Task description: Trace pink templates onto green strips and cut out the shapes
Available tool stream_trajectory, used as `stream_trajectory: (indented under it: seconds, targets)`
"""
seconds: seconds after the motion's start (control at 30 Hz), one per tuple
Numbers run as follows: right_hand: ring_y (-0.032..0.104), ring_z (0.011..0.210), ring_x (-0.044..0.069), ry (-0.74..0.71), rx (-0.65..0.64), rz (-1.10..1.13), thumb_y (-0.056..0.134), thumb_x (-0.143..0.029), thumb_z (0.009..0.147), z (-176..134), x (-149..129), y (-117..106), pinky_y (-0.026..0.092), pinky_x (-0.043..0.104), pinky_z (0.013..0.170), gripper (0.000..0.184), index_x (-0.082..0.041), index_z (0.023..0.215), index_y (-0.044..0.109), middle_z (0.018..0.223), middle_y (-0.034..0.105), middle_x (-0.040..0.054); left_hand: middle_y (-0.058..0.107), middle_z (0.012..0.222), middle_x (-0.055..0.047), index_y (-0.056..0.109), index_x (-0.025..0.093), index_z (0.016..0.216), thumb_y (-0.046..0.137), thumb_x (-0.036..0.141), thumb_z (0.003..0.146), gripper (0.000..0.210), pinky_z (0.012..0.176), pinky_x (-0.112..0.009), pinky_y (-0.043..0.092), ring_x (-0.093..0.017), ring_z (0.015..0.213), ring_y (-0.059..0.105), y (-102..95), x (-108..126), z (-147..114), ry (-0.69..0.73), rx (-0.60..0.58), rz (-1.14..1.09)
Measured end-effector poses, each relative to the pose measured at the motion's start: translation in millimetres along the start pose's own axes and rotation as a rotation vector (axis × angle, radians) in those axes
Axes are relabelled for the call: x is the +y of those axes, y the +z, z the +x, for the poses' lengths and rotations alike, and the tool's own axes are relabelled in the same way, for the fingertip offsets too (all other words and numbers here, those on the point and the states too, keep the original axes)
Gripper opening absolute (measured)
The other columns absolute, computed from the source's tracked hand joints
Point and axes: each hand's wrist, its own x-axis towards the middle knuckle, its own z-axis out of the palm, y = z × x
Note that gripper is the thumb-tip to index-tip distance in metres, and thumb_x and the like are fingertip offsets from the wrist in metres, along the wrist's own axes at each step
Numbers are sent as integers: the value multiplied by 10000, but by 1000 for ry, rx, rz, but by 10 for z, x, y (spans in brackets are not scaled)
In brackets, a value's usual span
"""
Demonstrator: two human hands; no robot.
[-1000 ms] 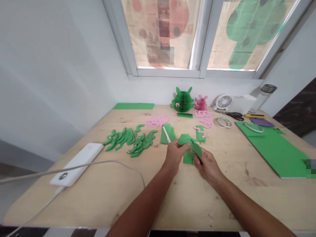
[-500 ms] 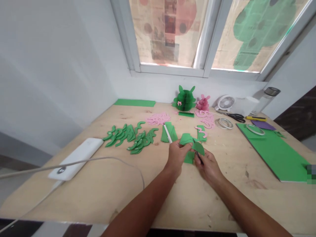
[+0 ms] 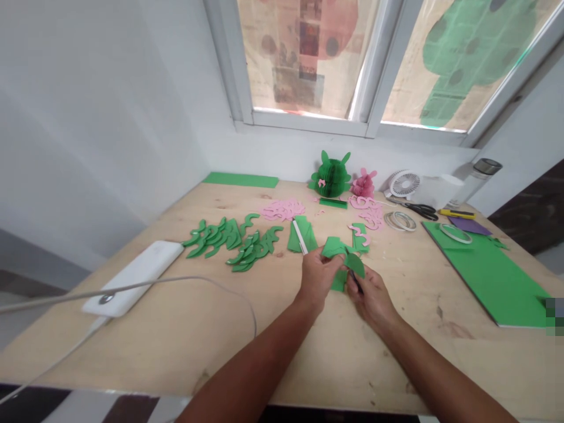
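Note:
My left hand pinches a folded piece of green paper above the table. Closed around dark-handled scissors, my right hand is just to the right of it. A rounded green flap of the paper sticks out over the scissors and hides most of the blades. Under the hands lies another green paper piece. A white pen rests on green paper shapes beyond my left hand. Right of those, a pink curved cutout lies over a green strip.
Curved green cutouts and pink cutouts lie left of centre. A white power bank with a cable is at left. Green card, tape rolls, black scissors, and a fan are at right. Paper honeycomb figures stand behind.
The camera view has shifted slightly. Both hands keep nearly the same pose on the paper and scissors, and the rounded flap has barely moved.

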Motion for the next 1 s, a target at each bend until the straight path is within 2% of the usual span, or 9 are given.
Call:
stream_trajectory:
  seconds: [0.27, 0.57, 1.0]
  targets:
    - [223, 395, 51, -5, -10, -12, 697, -509, 744, 8, 21, -13, 130, 231, 396, 434, -190, 588, 448, 456, 381, -71, 633, 581, 14, 643, 145, 626, 657, 177, 579, 58, 556, -225, 484, -122, 534, 576, 10, -21, -3, 4, 36, 14]
    - [217, 398, 58, 14, 10, -2, 702, -492, 717, 10, 3, 13, 122, 226, 392, 418, -195, 568, 448, 447, 365, -71, 613, 569, 19, 629, 150, 607, 657, 189, 580, 55, 542, -215, 462, -117, 536, 559, 13, -38, -4, 9, 35, 15]
    - [224, 399, 61, 33, 41, 14, 714, -458, 694, 2, -20, 35, 119, 227, 397, 346, -191, 633, 503, 445, 388, -71, 589, 549, 29, 622, 154, 609, 650, 190, 578, 55, 538, -226, 463, -124, 525, 560, 24, -33, -5, 7, 32, 5]
